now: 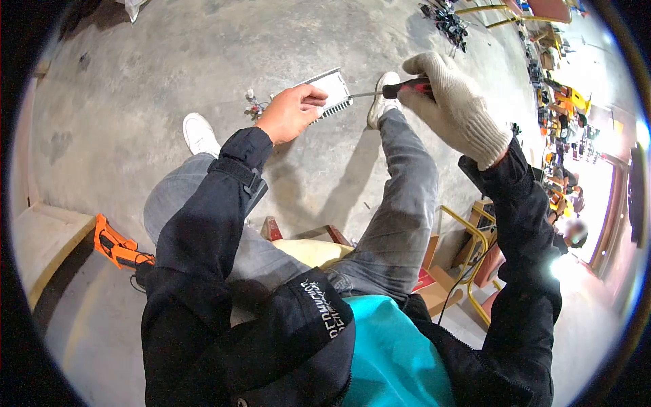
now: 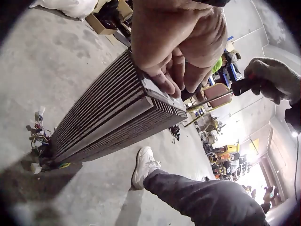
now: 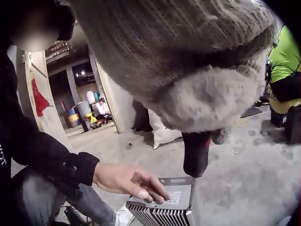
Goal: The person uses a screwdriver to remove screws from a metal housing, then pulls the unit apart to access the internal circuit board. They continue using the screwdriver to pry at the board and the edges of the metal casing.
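Observation:
A grey finned metal box [image 1: 333, 84], with ridges along its sides and a printed label [image 3: 173, 197] on one face, stands on end and slightly tilted in the left wrist view. My bare left hand [image 1: 288, 115] grips its upper end, fingers bent and fingertips on the labelled face. In my right hand [image 1: 458, 112], covered by a knitted white glove, is a screwdriver [image 1: 408, 88] with a black and red handle. Its shaft points left, the tip right at the box's end edge. Loose wires with connectors [image 2: 40, 134] come out at the box's far end.
White shoes [image 1: 199, 136] and grey-trousered legs flank the box on the concrete floor [image 1: 169, 61]. An orange tool-like object [image 1: 115, 241] lies at the left by a ledge. Chairs, cardboard boxes [image 1: 439, 288] and a tangle of dark parts [image 1: 447, 27] are to the right.

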`<state>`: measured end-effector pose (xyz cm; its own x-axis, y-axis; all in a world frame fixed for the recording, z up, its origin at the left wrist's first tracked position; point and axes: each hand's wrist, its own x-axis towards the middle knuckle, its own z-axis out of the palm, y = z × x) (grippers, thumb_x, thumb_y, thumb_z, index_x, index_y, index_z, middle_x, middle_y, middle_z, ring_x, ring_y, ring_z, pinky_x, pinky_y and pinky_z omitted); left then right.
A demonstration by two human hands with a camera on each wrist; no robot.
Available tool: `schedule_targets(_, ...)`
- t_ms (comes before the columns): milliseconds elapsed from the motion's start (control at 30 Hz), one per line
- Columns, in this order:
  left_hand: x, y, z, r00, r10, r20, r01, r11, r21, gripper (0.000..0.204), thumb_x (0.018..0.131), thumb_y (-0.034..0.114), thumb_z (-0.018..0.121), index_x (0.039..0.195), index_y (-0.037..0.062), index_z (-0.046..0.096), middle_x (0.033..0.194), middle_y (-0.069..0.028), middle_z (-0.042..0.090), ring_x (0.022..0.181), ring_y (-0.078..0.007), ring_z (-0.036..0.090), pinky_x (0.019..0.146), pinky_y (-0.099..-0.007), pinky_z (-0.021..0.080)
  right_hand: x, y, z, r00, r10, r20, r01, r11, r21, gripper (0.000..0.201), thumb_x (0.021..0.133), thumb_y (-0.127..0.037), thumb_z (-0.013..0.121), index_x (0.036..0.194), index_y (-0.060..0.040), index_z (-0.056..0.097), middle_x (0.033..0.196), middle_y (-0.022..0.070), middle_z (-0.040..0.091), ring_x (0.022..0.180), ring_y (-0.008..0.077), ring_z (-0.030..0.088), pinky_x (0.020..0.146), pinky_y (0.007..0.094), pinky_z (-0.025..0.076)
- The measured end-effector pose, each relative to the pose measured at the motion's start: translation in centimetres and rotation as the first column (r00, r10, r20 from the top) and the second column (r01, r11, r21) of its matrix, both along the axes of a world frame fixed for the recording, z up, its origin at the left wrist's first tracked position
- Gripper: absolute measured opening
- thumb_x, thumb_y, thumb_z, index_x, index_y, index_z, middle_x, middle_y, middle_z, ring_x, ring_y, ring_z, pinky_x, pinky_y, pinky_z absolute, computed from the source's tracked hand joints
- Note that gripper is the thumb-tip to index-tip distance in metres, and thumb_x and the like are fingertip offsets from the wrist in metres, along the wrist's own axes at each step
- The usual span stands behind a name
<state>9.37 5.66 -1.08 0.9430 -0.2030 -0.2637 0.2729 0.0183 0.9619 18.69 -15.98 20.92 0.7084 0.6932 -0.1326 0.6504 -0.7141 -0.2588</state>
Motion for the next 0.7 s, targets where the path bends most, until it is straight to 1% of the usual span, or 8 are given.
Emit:
schedule_targets(100,-0.1,-0.1,0.6,1.000,0.011,0.012,-0.011,1.000,0.008,0.036,0.091,0.000,0.059,0.127,-0.0025,0.061,0.123,-0.0128,0.067,0.119,-0.0202,0.063,0.104,-0.0330,0.049,-0.1,-0.1,0.8,0.977,0.215,0.003,-0.215,0.976,0.014,0.028,0.087,-0.022,0.073,0.107,-0.0051,0.062,0.099,0.0173,0.064,0.091,0.0361,0.068,0.077,0.0407,0.054)
schedule_targets(233,-0.1,0.2,0.5,1.000,-0.013,0.004,0.013,1.000,0.001,0.037,0.091,0.000,0.058,0.127,-0.0024,0.060,0.124,-0.0129,0.067,0.119,-0.0202,0.063,0.104,-0.0331,0.049,0.2,0.0,0.3,0.981,0.196,0.013,-0.196,0.980,0.025,0.029,0.086,-0.022,0.074,0.108,-0.0054,0.063,0.100,0.0170,0.063,0.094,0.0358,0.067,0.078,0.0403,0.053)
schedule_targets(333,0.0,0.1,0.5,1.000,-0.016,-0.017,0.016,1.000,-0.011,0.037,0.091,-0.001,0.058,0.127,-0.0029,0.060,0.124,-0.0129,0.066,0.120,-0.0202,0.063,0.104,-0.0329,0.049,0.0,0.4,-0.1,0.997,0.074,0.018,-0.074,0.997,0.022,0.029,0.087,-0.023,0.073,0.108,-0.0053,0.063,0.100,0.0168,0.064,0.094,0.0353,0.067,0.078,0.0408,0.053)
schedule_targets(433,0.0,0.1,0.6,0.999,-0.016,-0.031,0.015,1.000,-0.024,0.036,0.091,-0.001,0.058,0.127,-0.0034,0.060,0.124,-0.0130,0.067,0.120,-0.0201,0.063,0.104,-0.0326,0.049,-0.3,1.1,0.1,0.983,-0.182,0.017,0.179,0.939,-0.294,0.030,0.088,-0.022,0.072,0.110,-0.0052,0.062,0.100,0.0168,0.064,0.094,0.0348,0.067,0.078,0.0407,0.054)
schedule_targets(500,-0.1,0.1,0.6,1.000,0.002,-0.003,-0.003,1.000,-0.013,0.036,0.090,-0.002,0.059,0.126,-0.0044,0.060,0.123,-0.0151,0.067,0.118,-0.0218,0.064,0.100,-0.0330,0.051,-0.3,0.3,-0.1,0.993,-0.113,-0.016,0.112,0.992,-0.063,0.030,0.088,-0.021,0.072,0.112,-0.0054,0.062,0.100,0.0170,0.063,0.094,0.0349,0.067,0.078,0.0404,0.054)
schedule_targets(533,-0.2,0.0,0.8,0.999,0.018,0.030,-0.018,1.000,-0.005,0.036,0.088,-0.003,0.060,0.125,-0.0054,0.061,0.122,-0.0173,0.067,0.117,-0.0235,0.065,0.097,-0.0334,0.054,-0.4,-0.2,0.1,0.993,-0.115,-0.013,0.114,0.992,-0.062,0.030,0.088,-0.021,0.072,0.112,-0.0054,0.062,0.100,0.0170,0.063,0.094,0.0349,0.067,0.078,0.0404,0.054)
schedule_targets(600,-0.1,-0.1,0.3,1.000,0.023,0.020,-0.022,0.999,-0.029,0.037,0.088,-0.003,0.060,0.125,-0.0052,0.061,0.122,-0.0171,0.067,0.117,-0.0233,0.065,0.097,-0.0332,0.054,-0.1,-0.5,0.0,0.984,0.175,0.024,-0.176,0.982,0.068,0.031,0.088,-0.020,0.072,0.113,-0.0056,0.061,0.100,0.0174,0.063,0.094,0.0352,0.067,0.078,0.0401,0.054)
schedule_targets(700,-0.1,0.0,0.3,1.000,0.022,0.002,-0.022,0.999,-0.047,0.037,0.088,-0.004,0.060,0.125,-0.0051,0.061,0.122,-0.0169,0.068,0.116,-0.0227,0.065,0.097,-0.0329,0.054,-0.1,-0.3,0.0,0.967,0.237,0.087,-0.244,0.967,0.078,0.030,0.088,-0.019,0.072,0.112,-0.0055,0.061,0.101,0.0174,0.062,0.094,0.0350,0.067,0.078,0.0397,0.054)
